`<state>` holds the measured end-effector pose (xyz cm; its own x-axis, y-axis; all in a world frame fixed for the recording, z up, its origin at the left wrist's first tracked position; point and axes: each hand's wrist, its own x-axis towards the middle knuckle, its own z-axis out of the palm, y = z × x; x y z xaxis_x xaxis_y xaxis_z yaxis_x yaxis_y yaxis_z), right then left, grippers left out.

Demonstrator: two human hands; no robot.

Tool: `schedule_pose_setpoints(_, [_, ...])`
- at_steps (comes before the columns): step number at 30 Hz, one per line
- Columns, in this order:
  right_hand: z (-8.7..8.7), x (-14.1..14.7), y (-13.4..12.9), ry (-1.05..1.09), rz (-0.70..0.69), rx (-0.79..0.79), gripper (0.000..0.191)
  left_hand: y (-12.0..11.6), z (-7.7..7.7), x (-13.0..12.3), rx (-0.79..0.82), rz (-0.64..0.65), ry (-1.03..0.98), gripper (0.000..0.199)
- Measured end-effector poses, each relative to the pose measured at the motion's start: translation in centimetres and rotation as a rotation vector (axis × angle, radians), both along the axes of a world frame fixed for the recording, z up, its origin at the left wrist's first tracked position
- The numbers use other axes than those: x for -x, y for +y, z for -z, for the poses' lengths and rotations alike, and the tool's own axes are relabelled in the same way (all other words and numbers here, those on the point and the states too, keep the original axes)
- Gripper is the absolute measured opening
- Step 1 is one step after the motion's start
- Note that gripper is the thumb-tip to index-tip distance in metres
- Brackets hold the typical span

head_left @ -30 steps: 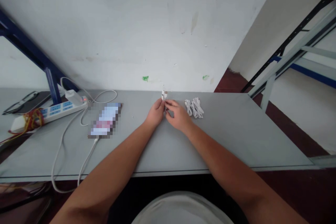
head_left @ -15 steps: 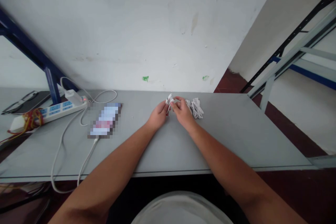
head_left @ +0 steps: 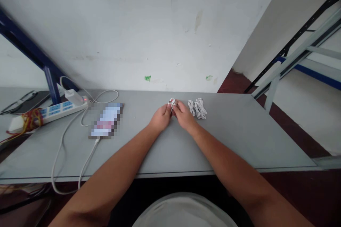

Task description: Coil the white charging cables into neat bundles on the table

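A small white cable bundle point(head_left: 172, 102) is held between my two hands, above the middle of the grey table point(head_left: 170, 149). My left hand point(head_left: 161, 116) has its fingers closed on the bundle from the left. From the right, my right hand point(head_left: 184, 114) pinches the same bundle, its fingers close against those of the left. Just right of my right hand, coiled white cables point(head_left: 200, 108) lie on the table, with a smaller white coil point(head_left: 191, 108) beside them. The fingers hide part of the held bundle.
At the left lie a phone point(head_left: 106, 120) with a white cable plugged in, a power strip point(head_left: 57, 110) with a white charger point(head_left: 73, 96), and a dark flat item point(head_left: 29, 102). A wall point(head_left: 170, 35) rises behind the table. Metal frames stand at both sides.
My hands have come closer together around the white bundle, and my right fingers have closed down on it. More of the smaller coil at the right now shows.
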<state>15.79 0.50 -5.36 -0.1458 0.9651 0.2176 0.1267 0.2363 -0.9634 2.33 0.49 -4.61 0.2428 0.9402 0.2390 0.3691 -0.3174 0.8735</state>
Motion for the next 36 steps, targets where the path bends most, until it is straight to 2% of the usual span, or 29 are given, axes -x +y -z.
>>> schedule_pose_setpoints(6, [-0.4, 0.2, -0.3, 0.041, -0.021, -0.021, 0.024, -0.4, -0.6, -0.1, 0.057, -0.064, -0.078, 0.052])
schedule_pose_setpoints(9, [-0.7, 0.3, -0.5, -0.001, -0.015, -0.049, 0.026, -0.3, -0.5, -0.1, 0.014, -0.088, 0.004, 0.05])
schedule_pose_setpoints(12, [-1.0, 0.3, -0.7, -0.093, 0.044, -0.102, 0.029, -0.1, -0.2, 0.0, -0.035, -0.053, 0.097, 0.049])
schedule_pose_setpoints(16, [-0.9, 0.2, -0.7, -0.186, 0.114, -0.129, 0.03, -0.2, -0.3, 0.1, -0.089, 0.013, 0.119, 0.05])
schedule_pose_setpoints(20, [-0.6, 0.1, -0.7, -0.176, 0.131, -0.127, 0.032, -0.3, -0.8, -0.1, -0.131, 0.127, 0.119, 0.043])
schedule_pose_setpoints(23, [-0.5, 0.2, -0.7, -0.073, 0.109, -0.076, 0.036, -0.4, -0.9, -0.1, -0.099, 0.1, 0.115, 0.045])
schedule_pose_setpoints(26, [-0.5, 0.4, -0.7, -0.017, 0.082, -0.051, 0.042, -0.3, -0.8, 0.1, -0.098, 0.05, 0.2, 0.046])
schedule_pose_setpoints(31, [-0.7, 0.2, -0.7, -0.084, 0.146, -0.09, 0.041, -0.3, -0.6, 0.1, -0.139, 0.134, 0.364, 0.039])
schedule_pose_setpoints(36, [-1.3, -0.2, -0.9, -0.156, 0.195, -0.138, 0.031, -0.5, -0.7, -0.2, -0.136, 0.137, 0.368, 0.042])
